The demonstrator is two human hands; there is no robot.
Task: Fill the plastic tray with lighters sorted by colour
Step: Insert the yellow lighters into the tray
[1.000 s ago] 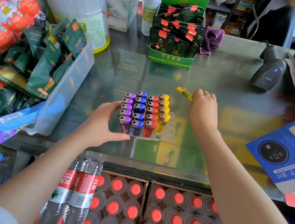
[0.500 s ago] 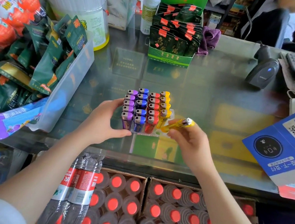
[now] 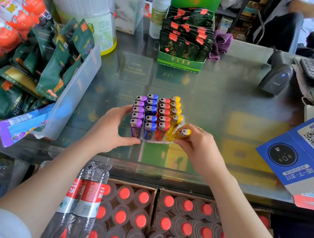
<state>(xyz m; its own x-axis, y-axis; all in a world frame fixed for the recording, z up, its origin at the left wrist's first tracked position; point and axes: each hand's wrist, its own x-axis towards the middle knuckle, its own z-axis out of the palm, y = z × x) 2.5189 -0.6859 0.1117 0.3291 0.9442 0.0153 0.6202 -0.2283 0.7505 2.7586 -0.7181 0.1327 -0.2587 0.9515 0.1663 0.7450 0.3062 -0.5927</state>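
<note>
Since the earlier frame the right hand [image 3: 199, 146] is bringing the yellow lighter [image 3: 180, 134] from beyond the tray [image 3: 159, 142] down to its near right corner, where it is now tilting in. That hand is pinching the lighter; the left hand [image 3: 111, 130] is gripping the tray's left side, steadying it on the counter [image 3: 208, 90]. Purple, blue, red and yellow rows are standing sorted — one blue slot seems to be gaping, and this yellow slot is probably last.

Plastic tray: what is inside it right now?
The plastic tray holds upright lighters in purple, blue, red and yellow columns. The right hand holds a tilted yellow lighter at its near right corner. The slots beneath are hidden.
</note>
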